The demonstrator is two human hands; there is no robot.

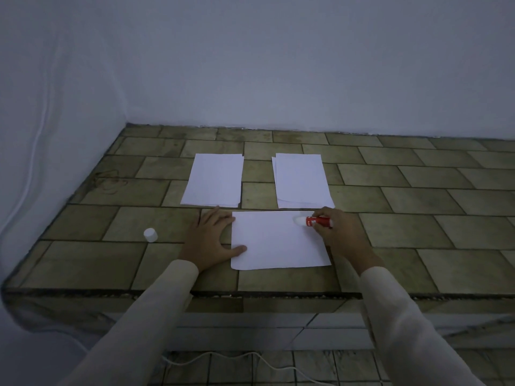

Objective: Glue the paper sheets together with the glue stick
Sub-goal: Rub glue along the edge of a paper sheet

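The thin white rectangular paper sheet (278,240), lying at the near side of the tan tiled tabletop (418,218), is judged light, limp and easily creased, so it is best pinned flat at an edge. Its left edge is pressed by the spread fingers (239,249) of the left hand (211,238). The rigid red plastic glue stick (319,221) is pinched at its barrel by the right hand (341,232), white tip on the sheet's far right corner.
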